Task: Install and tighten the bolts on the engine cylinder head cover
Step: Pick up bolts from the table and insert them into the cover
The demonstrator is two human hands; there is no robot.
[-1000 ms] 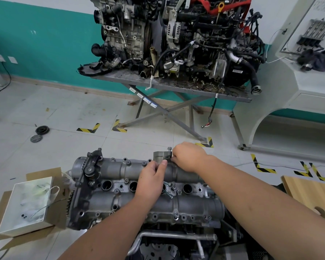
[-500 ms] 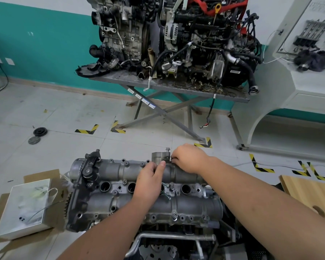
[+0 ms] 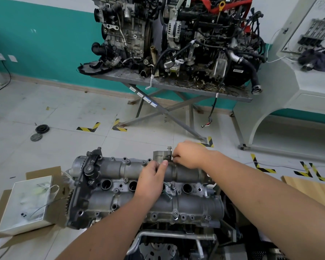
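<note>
My right hand (image 3: pixel 190 154) pinches something small, unclear what, just right of the upright flanged bolt (image 3: pixel 169 149) on the cast-aluminium cylinder head cover (image 3: pixel 124 168); left hand (image 3: pixel 152 180) rests fingers-flat below it.

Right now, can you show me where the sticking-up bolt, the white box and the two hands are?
Bolt (image 3: pixel 169 148): head view, on its head.
White box (image 3: pixel 27 201): head view, inside bottom.
Left hand (image 3: pixel 152 178): head view, its back.
Right hand (image 3: pixel 189 154): head view, its back.
</note>
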